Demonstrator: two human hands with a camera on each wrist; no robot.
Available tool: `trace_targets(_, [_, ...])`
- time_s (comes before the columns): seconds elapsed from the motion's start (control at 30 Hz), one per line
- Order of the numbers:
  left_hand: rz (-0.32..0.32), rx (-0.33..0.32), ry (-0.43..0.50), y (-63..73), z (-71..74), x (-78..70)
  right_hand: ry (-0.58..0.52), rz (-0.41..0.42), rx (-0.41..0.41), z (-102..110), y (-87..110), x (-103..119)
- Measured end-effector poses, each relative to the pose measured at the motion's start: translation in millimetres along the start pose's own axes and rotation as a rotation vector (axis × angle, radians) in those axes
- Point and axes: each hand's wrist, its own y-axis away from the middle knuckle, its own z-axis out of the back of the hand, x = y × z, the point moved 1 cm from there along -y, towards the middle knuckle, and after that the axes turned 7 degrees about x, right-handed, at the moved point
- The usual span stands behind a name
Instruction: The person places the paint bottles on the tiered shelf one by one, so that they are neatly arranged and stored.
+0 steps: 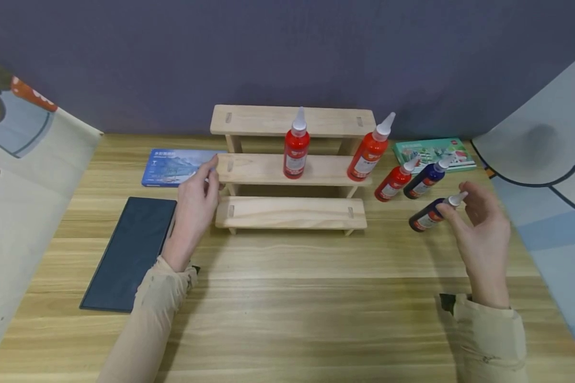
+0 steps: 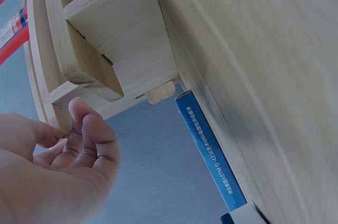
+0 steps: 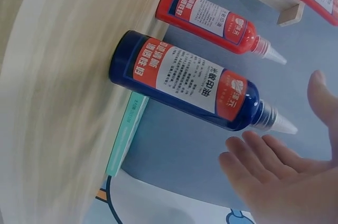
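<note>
A three-step wooden display stand (image 1: pixel 292 211) stands on the table. My left hand (image 1: pixel 197 202) pinches the left end of its middle step between thumb and fingers, also seen up close in the left wrist view. Two red ink bottles with pointed nozzles, one mid-step (image 1: pixel 295 154) and one at the right end (image 1: pixel 368 157), stand on that step. To the right, a smaller red bottle (image 1: pixel 394 183) and two dark blue bottles are on the table. My right hand (image 1: pixel 484 234), fingers spread, is beside the nozzle of the nearer blue bottle (image 3: pixel 185 81), apart from it in the right wrist view.
A blue flat box (image 1: pixel 172 167) lies left of the stand, with a dark rectangular pad (image 1: pixel 129 255) in front of it. A green box (image 1: pixel 436 151) lies behind the bottles at right. A dark blue partition (image 1: pixel 287 53) rises behind the table.
</note>
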Motion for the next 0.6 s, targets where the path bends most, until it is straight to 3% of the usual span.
trace_targets(0.6, [-0.005,-0.004,0.007,-0.3,-0.6,0.9,0.018,-0.099,0.082,-2,-4.1,-15])
